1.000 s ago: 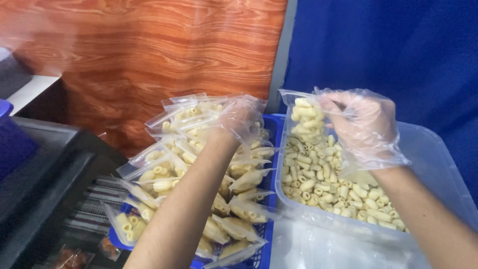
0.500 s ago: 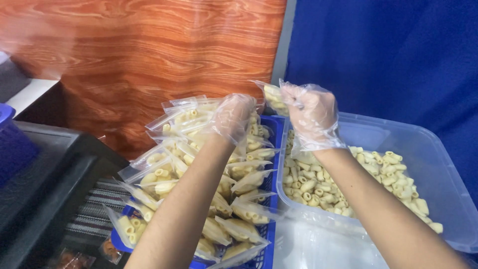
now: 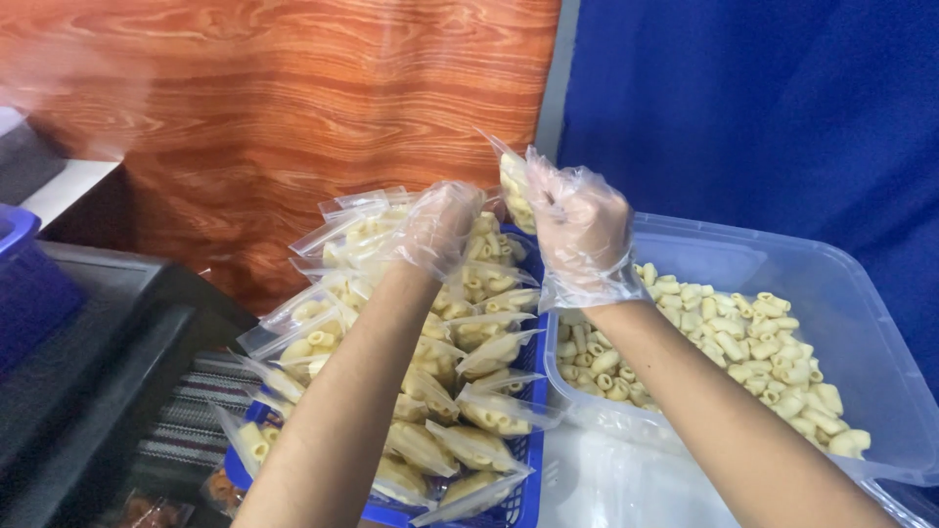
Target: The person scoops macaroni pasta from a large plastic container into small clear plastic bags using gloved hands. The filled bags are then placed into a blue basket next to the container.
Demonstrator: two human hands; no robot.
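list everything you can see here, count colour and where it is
filled pasta bags: many, clear with pale yellow pasta, piled in the basket at centre
blue basket: one, blue, under the bag pile
clear tub: one, see-through plastic, right of the basket
loose pasta: a heap, pale yellow, inside the clear tub
small pasta bag: one, clear with pale yellow pasta, held up above the basket and tub
wood-grain panel: one, reddish brown, behind the basket
blue backdrop: one, deep blue, behind the tub
black machine: one, black, lower left
left hand: one, clear glove, on top of the bag pile
right hand: one, clear glove, grip closed on the small pasta bag
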